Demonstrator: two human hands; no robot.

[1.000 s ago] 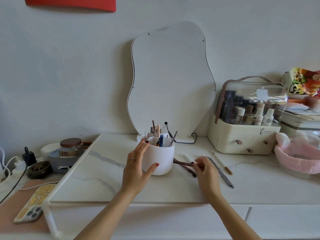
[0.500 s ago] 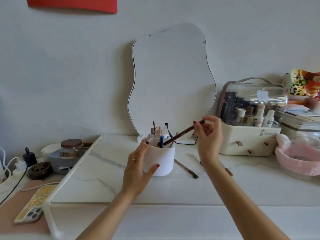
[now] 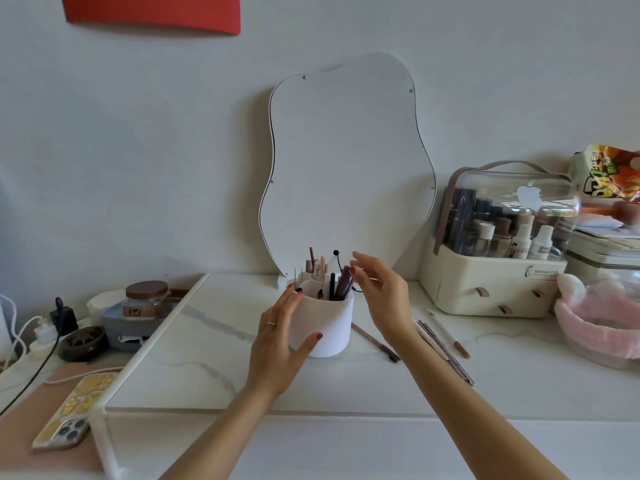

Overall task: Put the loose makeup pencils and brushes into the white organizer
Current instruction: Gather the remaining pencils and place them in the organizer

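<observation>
The white organizer (image 3: 327, 327) is a round cup standing mid-table with several pencils and brushes upright in it. My left hand (image 3: 277, 344) grips its left side, thumb on the front wall and fingertips at the rim. My right hand (image 3: 382, 299) hovers at the cup's right rim with fingers spread, its fingertips just by the top of a brown pencil (image 3: 343, 284) that stands inside. On the table to the right lie a brown pencil with a dark tip (image 3: 375, 342), a pink and a grey pen (image 3: 445, 353) side by side, and a white pencil (image 3: 448, 330).
A wavy mirror (image 3: 346, 168) leans on the wall behind the cup. A cream cosmetics case (image 3: 491, 285) and a pink fluffy basket (image 3: 595, 320) stand at the right. Left of the raised white shelf (image 3: 156, 344) are a jar (image 3: 145, 299), chargers and a phone (image 3: 74, 417).
My right hand lifted a brown pencil off the table, carried it up and left to the cup, and let it drop in. The left hand stayed on the organizer.
</observation>
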